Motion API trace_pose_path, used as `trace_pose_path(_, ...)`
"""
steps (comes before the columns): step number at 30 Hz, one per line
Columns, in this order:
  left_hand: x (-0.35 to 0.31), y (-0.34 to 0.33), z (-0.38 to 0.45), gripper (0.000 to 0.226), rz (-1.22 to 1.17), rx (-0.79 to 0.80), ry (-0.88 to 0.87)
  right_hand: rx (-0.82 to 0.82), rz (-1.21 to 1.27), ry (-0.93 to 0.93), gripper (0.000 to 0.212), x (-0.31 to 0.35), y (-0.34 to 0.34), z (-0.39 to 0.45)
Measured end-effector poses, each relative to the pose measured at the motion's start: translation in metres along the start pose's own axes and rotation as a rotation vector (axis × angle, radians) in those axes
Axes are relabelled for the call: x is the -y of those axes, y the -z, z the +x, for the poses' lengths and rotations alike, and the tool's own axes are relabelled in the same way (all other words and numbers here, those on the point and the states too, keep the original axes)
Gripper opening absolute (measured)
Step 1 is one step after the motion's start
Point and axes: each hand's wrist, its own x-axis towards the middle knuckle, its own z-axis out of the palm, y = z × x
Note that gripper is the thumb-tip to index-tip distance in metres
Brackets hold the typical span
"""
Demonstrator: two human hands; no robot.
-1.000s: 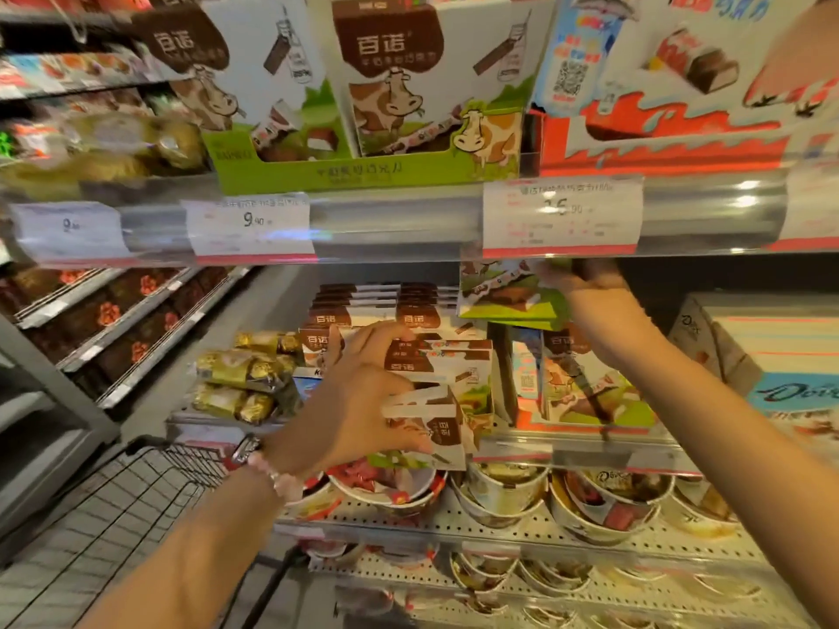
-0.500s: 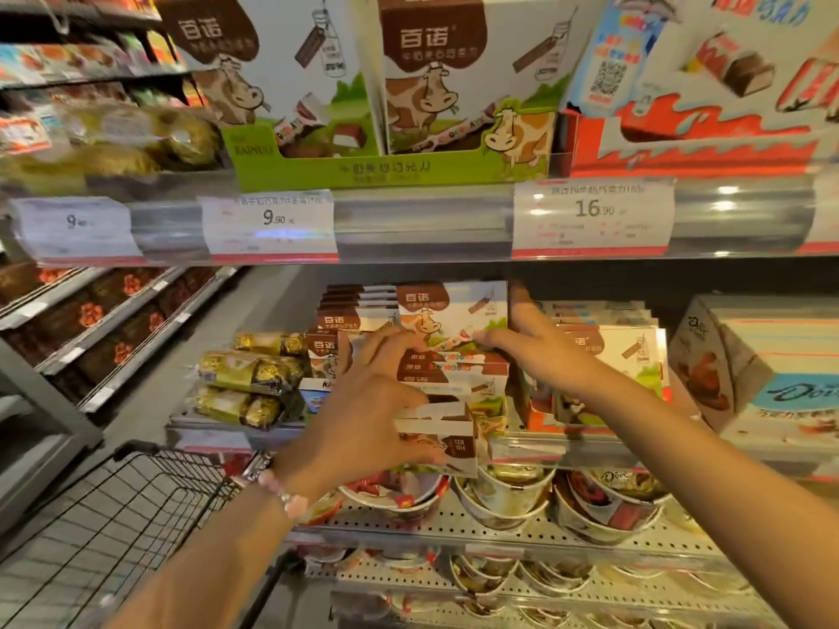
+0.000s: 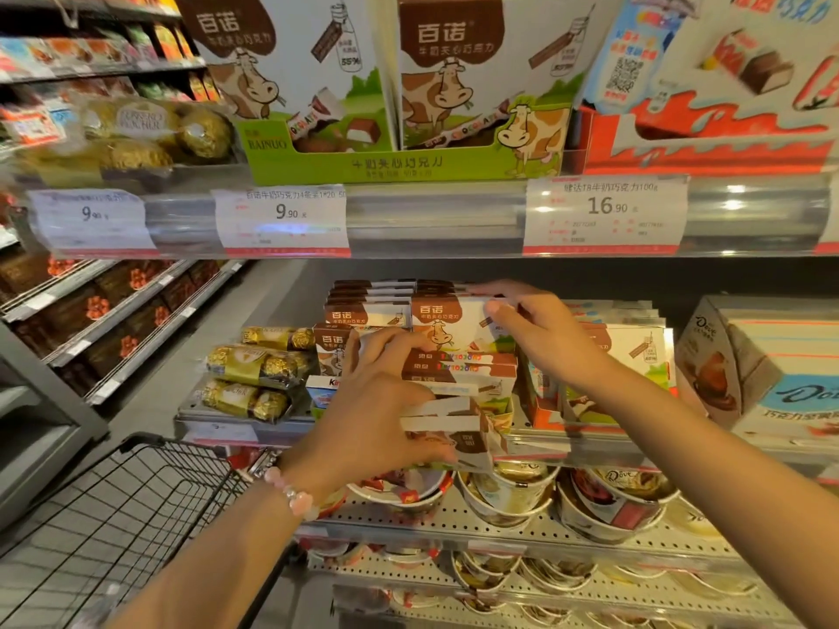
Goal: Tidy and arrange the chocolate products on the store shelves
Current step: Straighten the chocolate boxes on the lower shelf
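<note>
1. Left hand [image 3: 386, 401]: I see it at centre frame, fingers curled over the top and thumb under a small stack of cow-print chocolate boxes [image 3: 454, 424], gripping them at the front lip of the middle shelf [image 3: 590, 440]. A pink bead bracelet [image 3: 290, 492] sits on its wrist, at 7 o'clock from the hand.
2. Right hand [image 3: 540, 338]: at 2 o'clock from the left hand, thumb and fingers pinching the right end of an upright cow-print box [image 3: 449, 329] that stands atop the flat-lying pile; its fingertips reach over the box's top edge.
3. Flat stacked boxes [image 3: 367, 295]: same brand, piled behind and at 10 o'clock of the held box.
4. Gold-wrapped chocolate packs [image 3: 254, 365]: at 9 o'clock of the left hand, on the same shelf.
5. Dove box [image 3: 781, 379]: at 3 o'clock, far right of the shelf.
6. Large cow-print display carton [image 3: 408, 161]: upper shelf, 12 o'clock, above price tags [image 3: 283, 215] reading 9.90 and 16.90.
7. Tubs of wrapped sweets [image 3: 508, 497]: lower shelf, 6 o'clock of the hands.
8. Wire shopping cart [image 3: 113, 528]: at 8 o'clock, lower left.
</note>
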Motion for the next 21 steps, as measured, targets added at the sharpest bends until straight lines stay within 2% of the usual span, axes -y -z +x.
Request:
trace_pose_path(2,0.000,0.001,-0.001,0.036,-0.071,-0.012,0.008,0.015,-0.021,0.023,0.019,0.002,-0.007,-0.001)
trace_pose_path(8,0.001,-0.004,-0.004,0.037,0.030,-0.034,-0.034,-0.077,-0.048,0.036,0.016,0.006,-0.022,-0.007)
trace_pose_path(13,0.002,-0.003,-0.003,0.040,0.007,-0.033,-0.024,-0.008,0.015,-0.003,0.016,0.005,-0.018,-0.009)
trace_pose_path(18,0.000,-0.005,-0.008,0.041,0.053,-0.036,-0.056,-0.015,0.132,0.032,0.015,0.006,-0.019,-0.019)
trace_pose_path(21,0.001,-0.005,-0.009,0.039,0.033,-0.028,-0.027,-0.066,0.211,-0.023,0.013,0.004,-0.013,-0.018)
